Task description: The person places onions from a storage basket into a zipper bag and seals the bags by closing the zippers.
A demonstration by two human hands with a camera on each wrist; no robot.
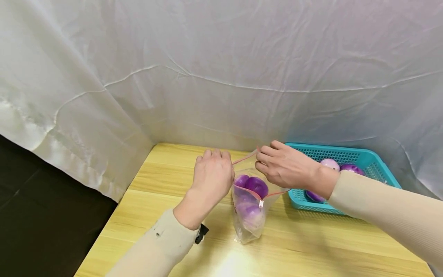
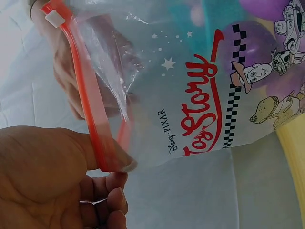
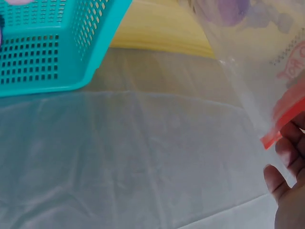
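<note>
A clear zip bag point(image 1: 249, 227) with a red zip edge and a white slider stands on the table, its mouth spread open. Inside it lie several round, glossy purple things point(image 1: 257, 187) that look like onions. Cartoon print and red lettering cover its side in the left wrist view. My left hand point(image 1: 212, 173) pinches the left end of the mouth, thumb point(image 2: 114, 155) inside the red edge and fingers curled outside. On the opposite side my right hand point(image 1: 285, 163) holds the rim, fingers point(image 3: 289, 152) curled at the red strip.
Right of the bag, partly behind my right forearm, sits a turquoise perforated basket point(image 1: 375, 159) with several purple and pale round things point(image 1: 330, 164) in it. The wooden table point(image 1: 166, 173) ends at a light hanging cloth point(image 1: 221, 111) behind and to the left.
</note>
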